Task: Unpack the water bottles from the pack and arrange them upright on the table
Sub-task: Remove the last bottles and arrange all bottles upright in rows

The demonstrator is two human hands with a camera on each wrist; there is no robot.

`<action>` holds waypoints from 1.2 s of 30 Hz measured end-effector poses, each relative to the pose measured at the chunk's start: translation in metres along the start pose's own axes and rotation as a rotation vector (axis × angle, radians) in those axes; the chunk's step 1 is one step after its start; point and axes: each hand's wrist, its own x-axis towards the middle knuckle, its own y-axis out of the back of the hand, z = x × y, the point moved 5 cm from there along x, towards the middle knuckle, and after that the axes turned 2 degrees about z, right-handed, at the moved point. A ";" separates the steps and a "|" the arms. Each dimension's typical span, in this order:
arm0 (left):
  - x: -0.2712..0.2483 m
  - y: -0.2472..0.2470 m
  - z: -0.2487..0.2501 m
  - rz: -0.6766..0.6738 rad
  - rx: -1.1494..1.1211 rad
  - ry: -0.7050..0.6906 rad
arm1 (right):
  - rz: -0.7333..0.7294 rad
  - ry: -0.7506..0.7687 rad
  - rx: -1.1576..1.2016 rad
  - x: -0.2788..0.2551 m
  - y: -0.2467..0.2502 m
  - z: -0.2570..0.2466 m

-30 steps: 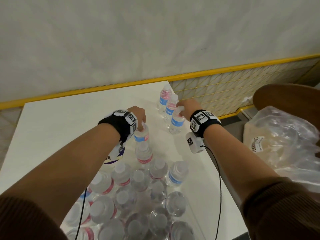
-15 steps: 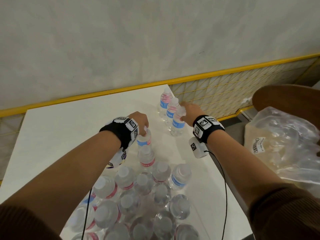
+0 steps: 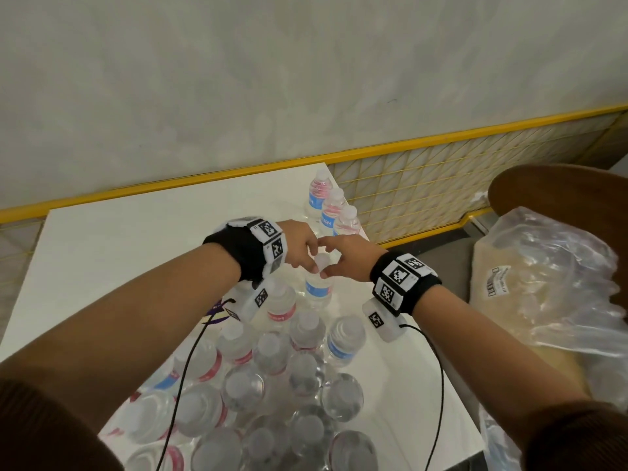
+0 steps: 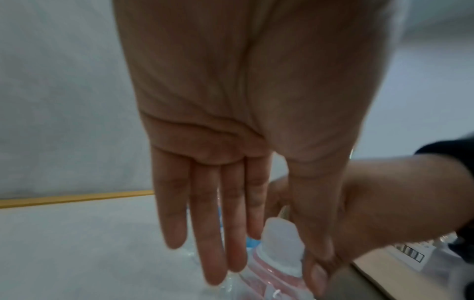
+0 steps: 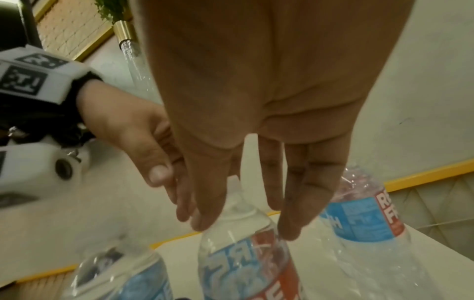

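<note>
Both hands meet over one upright water bottle (image 3: pixel 318 283) at 12 o'clock of the bottle cluster (image 3: pixel 272 385) on the white table (image 3: pixel 119 239). Left hand (image 3: pixel 299 248): fingers straight, reaching down beside the cap. Right hand (image 3: pixel 350 258): fingers extended around the neck; actual hold cannot be determined. Three placed bottles (image 3: pixel 331 210) stand at 1 o'clock.

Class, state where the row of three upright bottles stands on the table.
In the head view, the three bottles stand at the table's far right corner, beyond both hands.
</note>
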 end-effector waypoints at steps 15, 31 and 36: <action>-0.026 -0.025 -0.019 -0.137 0.087 0.068 | 0.118 -0.219 -0.162 -0.010 0.025 0.039; -0.013 -0.020 -0.019 0.043 0.124 0.038 | 0.130 -0.268 -0.261 -0.007 0.041 0.063; -0.011 -0.022 -0.021 0.094 0.184 0.030 | 0.132 -0.263 -0.280 0.002 0.044 0.060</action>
